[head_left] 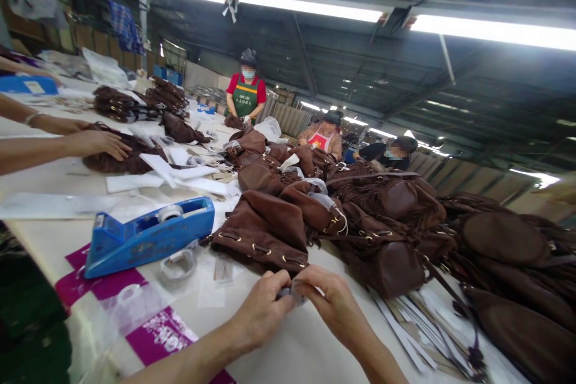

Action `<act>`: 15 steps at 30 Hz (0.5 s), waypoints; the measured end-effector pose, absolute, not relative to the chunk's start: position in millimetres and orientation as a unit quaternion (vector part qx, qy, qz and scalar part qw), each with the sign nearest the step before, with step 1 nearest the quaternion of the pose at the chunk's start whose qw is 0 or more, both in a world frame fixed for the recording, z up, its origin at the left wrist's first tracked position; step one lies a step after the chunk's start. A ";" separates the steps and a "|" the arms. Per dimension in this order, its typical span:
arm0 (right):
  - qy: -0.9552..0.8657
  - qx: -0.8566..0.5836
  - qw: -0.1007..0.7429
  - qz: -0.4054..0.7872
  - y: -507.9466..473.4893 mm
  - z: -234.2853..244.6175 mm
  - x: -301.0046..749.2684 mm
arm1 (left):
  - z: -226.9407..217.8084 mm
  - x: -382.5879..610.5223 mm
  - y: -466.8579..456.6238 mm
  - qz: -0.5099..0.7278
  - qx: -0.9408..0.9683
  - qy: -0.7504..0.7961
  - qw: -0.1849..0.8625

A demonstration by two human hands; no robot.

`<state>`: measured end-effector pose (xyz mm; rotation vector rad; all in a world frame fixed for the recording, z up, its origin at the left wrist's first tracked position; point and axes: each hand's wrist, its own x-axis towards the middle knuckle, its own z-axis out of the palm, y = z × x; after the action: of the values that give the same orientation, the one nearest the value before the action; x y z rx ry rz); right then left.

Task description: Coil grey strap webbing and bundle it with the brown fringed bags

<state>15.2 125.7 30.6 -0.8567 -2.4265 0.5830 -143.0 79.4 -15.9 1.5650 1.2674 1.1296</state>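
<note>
My left hand (263, 309) and my right hand (330, 297) meet low in the middle of the head view, fingertips pinched together. Between them is a small translucent grey-white piece (297, 291), mostly covered by the fingers; its kind is unclear. Right beyond my hands lies a brown drawstring bag (265, 225) on its side, gold eyelets along its edge facing me. To the left stands a blue tape dispenser (148, 234) with a roll in it. A loop of clear strap-like material (179, 265) and a small clear packet (224, 270) lie between the dispenser and my hands.
Brown bags pile up (387, 210) across the right side, with a stack of paper strips (405, 330) below. Purple printed plastic (166, 336) lies front left. A co-worker's hands (96, 141) press a brown bag at left. Several people stand across the table (193, 294).
</note>
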 end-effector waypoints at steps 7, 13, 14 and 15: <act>-0.919 -0.214 0.331 0.002 123.5 15.1 12.4 | -20.9 -144.7 88.2 0.431 0.594 0.467 0.493; -0.921 -0.157 0.346 -0.088 113.7 8.0 19.2 | -20.1 -139.1 88.6 0.458 0.497 0.456 0.578; -0.921 -0.156 0.342 -0.105 112.0 7.0 21.6 | -20.1 -138.3 88.7 0.459 0.490 0.449 0.589; -0.923 -0.154 0.333 -0.117 110.9 6.4 24.2 | -20.2 -138.2 89.0 0.459 0.488 0.444 0.595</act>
<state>24.2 110.9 6.4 -0.4017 -2.4106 -0.3050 -138.2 89.0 -20.2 1.1325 1.0317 1.0654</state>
